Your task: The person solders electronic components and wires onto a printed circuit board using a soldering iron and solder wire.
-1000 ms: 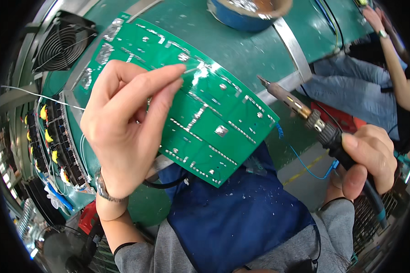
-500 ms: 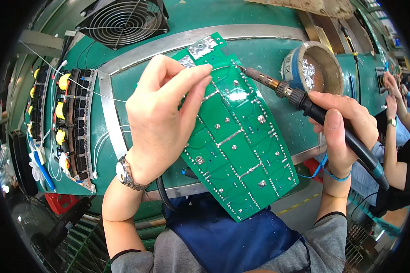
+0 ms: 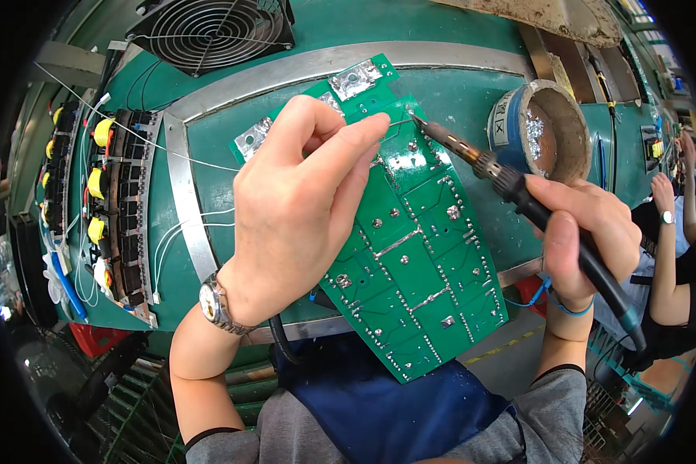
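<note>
A large green circuit board (image 3: 390, 267) lies solder side up, slanting from the bench down over my lap, with rows of shiny joints. My left hand (image 3: 290, 193) is over its upper left part, thumb and forefinger pinched on a thin solder wire (image 3: 400, 122). The wire's short free end points right along the board's top. My right hand (image 3: 584, 236) grips a black-handled soldering iron (image 3: 506, 178) like a pen. Its tip is at the upper right edge of the board, close to the wire's end; whether they touch I cannot tell.
Right of the board stands a round pot (image 3: 568, 127) with silvery solder scraps. A black fan (image 3: 213, 35) sits at the back left. Assemblies with yellow-wrapped parts (image 3: 97, 183) and white leads line the left. Another person's arms (image 3: 665, 255) show at far right.
Both hands, the wire and the iron appear slightly further right in the picture, as do the pot and fan, so the view has shifted. My grips are the same.
</note>
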Tool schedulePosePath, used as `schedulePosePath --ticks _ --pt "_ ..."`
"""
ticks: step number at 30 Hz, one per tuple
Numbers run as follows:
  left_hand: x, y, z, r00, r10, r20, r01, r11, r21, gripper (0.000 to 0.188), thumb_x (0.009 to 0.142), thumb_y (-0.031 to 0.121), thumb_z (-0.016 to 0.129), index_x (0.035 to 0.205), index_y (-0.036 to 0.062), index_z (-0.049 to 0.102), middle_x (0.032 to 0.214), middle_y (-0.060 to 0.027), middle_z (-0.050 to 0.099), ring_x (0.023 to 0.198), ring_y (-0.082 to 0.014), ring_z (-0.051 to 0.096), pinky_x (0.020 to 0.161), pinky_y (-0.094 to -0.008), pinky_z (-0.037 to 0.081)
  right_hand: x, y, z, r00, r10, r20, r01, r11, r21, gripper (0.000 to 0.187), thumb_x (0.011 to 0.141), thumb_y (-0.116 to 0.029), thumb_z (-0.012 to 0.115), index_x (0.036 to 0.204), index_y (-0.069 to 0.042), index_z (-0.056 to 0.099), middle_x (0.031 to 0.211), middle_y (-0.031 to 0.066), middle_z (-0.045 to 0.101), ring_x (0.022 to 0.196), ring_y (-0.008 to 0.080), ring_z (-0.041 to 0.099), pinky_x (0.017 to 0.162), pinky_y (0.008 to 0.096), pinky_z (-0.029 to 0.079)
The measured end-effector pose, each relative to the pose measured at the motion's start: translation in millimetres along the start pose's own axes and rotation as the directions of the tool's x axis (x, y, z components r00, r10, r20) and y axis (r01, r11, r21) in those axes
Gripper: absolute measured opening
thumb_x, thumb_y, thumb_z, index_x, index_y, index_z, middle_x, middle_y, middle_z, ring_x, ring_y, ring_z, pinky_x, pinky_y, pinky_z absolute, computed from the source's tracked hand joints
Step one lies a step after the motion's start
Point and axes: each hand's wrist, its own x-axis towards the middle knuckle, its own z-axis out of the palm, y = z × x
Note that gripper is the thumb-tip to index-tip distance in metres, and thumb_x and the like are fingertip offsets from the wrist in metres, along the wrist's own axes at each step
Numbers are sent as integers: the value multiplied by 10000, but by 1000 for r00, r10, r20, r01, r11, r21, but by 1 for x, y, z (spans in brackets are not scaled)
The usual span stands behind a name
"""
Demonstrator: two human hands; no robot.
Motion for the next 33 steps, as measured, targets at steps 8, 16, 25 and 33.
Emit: schedulePosePath --ticks 8,16,25,33 --pt "-7 5 0 999 26 25 -25 999 -31 283 826 -40 751 1082 82 756 836 -27 565 637 -104 532 524 -244 422 -16 1 -13 999 16 -35 -14 998 65 201 870 -113 643 917 64 726 616 97 660 482 189 615 473 286 474" --pt "-9 9 5 996 28 84 -23 998 -62 316 832 -55 733 1124 67 741 867 -46 561 664 -130 548 554 -270 456 -12 -6 -2 998 -52 -19 53 998 26 170 840 -92 658 898 49 734 582 72 639 440 176 586 422 273 448" --pt "-9 10 -2 998 51 33 -51 999 -18 288 804 -70 743 1067 50 747 841 -49 590 654 -142 569 557 -270 457 -22 -9 -14 995 33 -92 -31 999 27 255 887 -198 643 866 40 729 558 61 617 431 175 571 436 283 437" --pt "-14 15 5 994 39 104 -31 997 -76 316 783 -63 763 1072 64 750 845 -41 582 649 -128 571 558 -265 464 -30 -11 -12 999 9 -47 -7 999 37 213 881 -170 652 891 30 726 557 47 612 424 167 564 420 273 423"
